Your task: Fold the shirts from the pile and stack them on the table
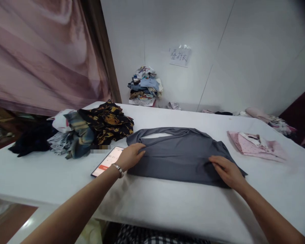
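Pressing down on the cloth, the left hand (pixel 130 156) pinches a fold at the left edge of the grey shirt (pixel 179 156). The fingers are closed on that bit of cloth. A watch or bracelet sits on that wrist. The right hand (pixel 227 171) lies flat on the shirt's lower right part, fingers spread a little, holding nothing, just pushing down.

The grey shirt lies in the middle of the white table (pixel 167 210), right in front of the person. It looks partly folded: the sides seem tucked in and the shape is nearly a neat block, with the neck part open at the back. It does not look finished, since the top is loose and the right corner sticks out.

Just beside the left hand, a phone (pixel 107 161) lies on the table with its screen lit. Behind the phone is a messy pile of clothes (pixel 91 130), black and gold and striped ones, not folded. That looks like work left to do.

On the right, well apart from the grey shirt, lies a pink shirt (pixel 256 145), flat and folded. More clothes sit at the far right edge.

At the back, by the wall, stands a stack of folded clothes (pixel 144 86). A paper sign (pixel 180 56) hangs on the wall above it.
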Demonstrator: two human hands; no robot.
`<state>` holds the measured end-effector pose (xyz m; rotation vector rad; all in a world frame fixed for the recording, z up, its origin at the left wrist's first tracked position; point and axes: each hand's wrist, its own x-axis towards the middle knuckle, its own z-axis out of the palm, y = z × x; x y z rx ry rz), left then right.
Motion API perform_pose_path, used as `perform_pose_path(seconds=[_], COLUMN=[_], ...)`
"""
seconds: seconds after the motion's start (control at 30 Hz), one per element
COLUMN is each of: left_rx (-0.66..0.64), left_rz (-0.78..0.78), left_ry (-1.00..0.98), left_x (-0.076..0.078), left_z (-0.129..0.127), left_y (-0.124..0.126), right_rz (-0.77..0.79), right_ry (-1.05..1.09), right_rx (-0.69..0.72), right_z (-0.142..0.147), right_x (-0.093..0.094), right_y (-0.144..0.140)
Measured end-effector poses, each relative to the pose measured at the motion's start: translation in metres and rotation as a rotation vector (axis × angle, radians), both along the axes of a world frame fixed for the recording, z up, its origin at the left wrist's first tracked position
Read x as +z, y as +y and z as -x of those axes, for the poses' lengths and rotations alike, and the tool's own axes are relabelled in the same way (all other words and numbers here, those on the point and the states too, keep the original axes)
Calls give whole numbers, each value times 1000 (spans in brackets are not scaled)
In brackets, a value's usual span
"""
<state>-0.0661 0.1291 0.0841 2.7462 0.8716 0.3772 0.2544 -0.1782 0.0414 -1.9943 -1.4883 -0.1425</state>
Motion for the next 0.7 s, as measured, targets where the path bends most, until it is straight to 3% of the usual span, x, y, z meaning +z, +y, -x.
perform_pose_path(seconds=[0.1, 0.2, 0.43, 0.57, 0.7], left_rx=[-46, -2, 72, 75, 67], left_rz=[-89, -128, -142, -132, -121], left_ry=[86, 145, 142, 160, 183], left_x=[-15, -29, -40, -40, -39], left_z=[-34, -59, -70, -68, -69], left_y=[18, 31, 34, 33, 34], right_rz=[28, 104, 387, 457, 449], right_ry=[32, -7, -132, -132, -100], right_rx=[55, 99, 176, 198, 124], right_z=[2, 2, 40, 74, 85], right_x=[17, 29, 35, 20, 15], right_y=[62, 135, 298, 358, 389])
